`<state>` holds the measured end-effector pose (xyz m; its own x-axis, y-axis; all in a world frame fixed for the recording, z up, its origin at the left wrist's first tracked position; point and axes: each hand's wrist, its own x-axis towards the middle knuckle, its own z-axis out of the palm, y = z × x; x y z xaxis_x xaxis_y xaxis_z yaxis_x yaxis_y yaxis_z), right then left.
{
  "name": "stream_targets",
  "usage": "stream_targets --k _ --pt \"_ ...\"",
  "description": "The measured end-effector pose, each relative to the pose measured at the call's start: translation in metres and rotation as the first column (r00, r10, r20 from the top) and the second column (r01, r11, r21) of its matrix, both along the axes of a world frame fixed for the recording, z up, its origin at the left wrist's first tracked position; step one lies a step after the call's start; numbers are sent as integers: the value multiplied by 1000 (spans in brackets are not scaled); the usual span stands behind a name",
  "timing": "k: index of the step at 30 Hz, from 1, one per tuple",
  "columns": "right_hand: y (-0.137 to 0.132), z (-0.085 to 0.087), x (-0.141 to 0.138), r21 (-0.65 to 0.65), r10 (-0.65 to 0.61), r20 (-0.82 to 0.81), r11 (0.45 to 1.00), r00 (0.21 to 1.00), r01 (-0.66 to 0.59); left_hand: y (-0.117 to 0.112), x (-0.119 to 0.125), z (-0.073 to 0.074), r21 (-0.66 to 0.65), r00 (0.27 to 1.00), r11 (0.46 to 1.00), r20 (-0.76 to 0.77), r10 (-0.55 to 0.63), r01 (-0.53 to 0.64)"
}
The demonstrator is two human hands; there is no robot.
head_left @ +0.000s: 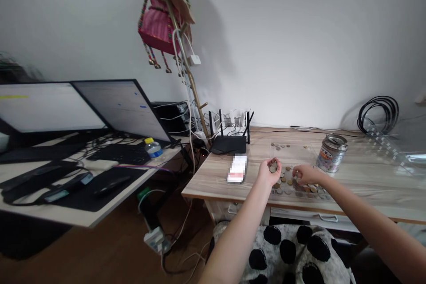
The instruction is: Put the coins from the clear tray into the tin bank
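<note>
My left hand is cupped palm up at the left side of a clear plastic tray, and a few coins rest in its curled fingers. Over the tray, my right hand points its fingers down in a pinch among the loose coins; whatever sits between the fingertips is too small to make out. Silver and brass-coloured coins lie scattered in the tray, several of them partly hidden under my hands. Just right of the tray stands a metal tin with a slot in its lid.
A phone lies left of my left hand, with a black router behind it. Coiled black cable leans on the wall at right, near clear plastic panels. Monitors and a bottle occupy the left desk.
</note>
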<state>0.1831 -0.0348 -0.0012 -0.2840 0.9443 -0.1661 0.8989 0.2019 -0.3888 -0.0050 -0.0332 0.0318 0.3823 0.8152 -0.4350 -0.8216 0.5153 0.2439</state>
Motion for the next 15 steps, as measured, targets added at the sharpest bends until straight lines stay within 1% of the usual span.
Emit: stream_targets --k 2,4,6,8,10,13,15 --pt "-4 -1 -2 9 14 -4 1000 1000 -14 0 4 -7 42 994 994 31 -102 101" --pt "-6 -3 -5 18 27 -10 999 1000 -26 1 7 -13 95 980 976 -6 -197 196" --pt "-7 -4 -7 22 39 -19 999 999 -39 5 12 -16 130 966 957 -59 -253 258" --pt "-5 -2 -6 21 54 -34 998 998 -54 12 17 -17 137 957 949 -102 -270 283" --pt "-1 5 -1 39 62 -59 997 996 -60 23 23 -16 137 946 943 -160 -282 304" --pt "12 24 12 129 47 -108 991 993 -33 45 33 -14 133 922 933 -252 -295 335" --pt "25 40 20 174 16 -216 985 976 22 61 42 -12 129 894 917 -310 -324 377"
